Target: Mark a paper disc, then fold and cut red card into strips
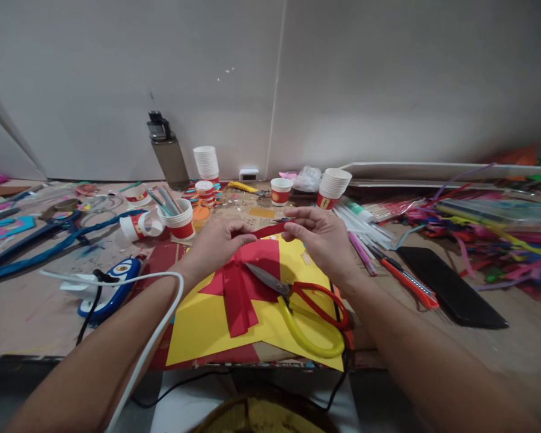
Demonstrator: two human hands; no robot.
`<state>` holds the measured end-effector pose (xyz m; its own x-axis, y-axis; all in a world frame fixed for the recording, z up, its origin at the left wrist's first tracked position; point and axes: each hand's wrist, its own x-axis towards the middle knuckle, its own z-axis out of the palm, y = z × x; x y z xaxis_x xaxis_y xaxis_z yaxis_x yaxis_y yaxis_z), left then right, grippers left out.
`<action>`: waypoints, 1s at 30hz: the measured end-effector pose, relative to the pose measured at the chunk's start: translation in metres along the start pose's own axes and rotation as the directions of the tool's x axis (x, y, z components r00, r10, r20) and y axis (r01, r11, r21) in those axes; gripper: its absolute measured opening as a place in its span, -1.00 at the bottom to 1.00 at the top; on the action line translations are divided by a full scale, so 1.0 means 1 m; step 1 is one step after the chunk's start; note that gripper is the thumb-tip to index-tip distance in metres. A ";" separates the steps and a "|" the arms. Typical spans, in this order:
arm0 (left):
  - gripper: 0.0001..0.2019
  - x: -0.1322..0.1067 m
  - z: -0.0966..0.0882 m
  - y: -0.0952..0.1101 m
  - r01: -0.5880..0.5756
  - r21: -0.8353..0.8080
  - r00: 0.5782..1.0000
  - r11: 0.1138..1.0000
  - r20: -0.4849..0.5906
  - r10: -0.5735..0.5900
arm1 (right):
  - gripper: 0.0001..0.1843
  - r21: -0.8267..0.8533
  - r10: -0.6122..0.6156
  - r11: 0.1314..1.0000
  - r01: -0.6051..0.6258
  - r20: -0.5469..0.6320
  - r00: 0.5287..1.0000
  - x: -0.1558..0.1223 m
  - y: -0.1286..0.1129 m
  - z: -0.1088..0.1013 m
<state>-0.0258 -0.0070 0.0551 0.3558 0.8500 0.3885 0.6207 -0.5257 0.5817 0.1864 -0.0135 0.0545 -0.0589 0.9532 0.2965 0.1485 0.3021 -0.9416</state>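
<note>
L hand (216, 240) & R hand (322, 237) each pinch one end of a red paper strip (268, 230), fingers closed on it, strip stretched between them just above the table (27, 319). Under the hands: loose red paper pieces (238, 288) on a yellow sheet (202, 328). Scissors (297, 300) w/ one red and one yellow handle lie on that sheet, below R wrist, blades pointing toward L hand. A white cable (155, 288) crosses the L forearm.

Table is brownish, scuffed, very cluttered. Beyond L hand is a red-banded cup (180, 221) w/ pens in it, further back a dark water bottle (166, 150) and a cup stack (206, 161). Beyond R hand is another cup stack (335, 186). Right of R hand are a red box cutter (408, 282) and a black slab (451, 294), then a heap of coloured strips (500, 240).

Room: plain grey-white wall (365, 90) right behind the table, vertical seam down it, small white socket (249, 174) at its foot.
</note>
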 end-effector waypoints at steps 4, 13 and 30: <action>-0.88 0.002 -0.005 -0.011 0.041 0.026 0.998 0.999 -0.054 -0.039 | -0.78 0.015 -0.047 0.999 0.048 -0.105 0.993 0.011 0.005 -0.013; -0.83 -0.001 0.001 0.002 0.107 -0.117 0.994 0.987 -0.019 -0.110 | -0.67 -0.175 0.049 0.984 -0.029 0.110 0.993 0.003 0.012 0.012; -0.81 -0.002 0.002 0.005 0.143 -0.124 0.984 0.982 0.126 -0.127 | -0.75 -0.066 0.005 0.998 0.000 0.078 0.997 -0.002 0.003 0.006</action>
<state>-0.0216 -0.0110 0.0555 0.3596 0.9073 0.2180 0.5736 -0.3992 0.7152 0.1809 -0.0150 0.0498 -0.1351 0.9510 0.2782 0.2134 0.3021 -0.9291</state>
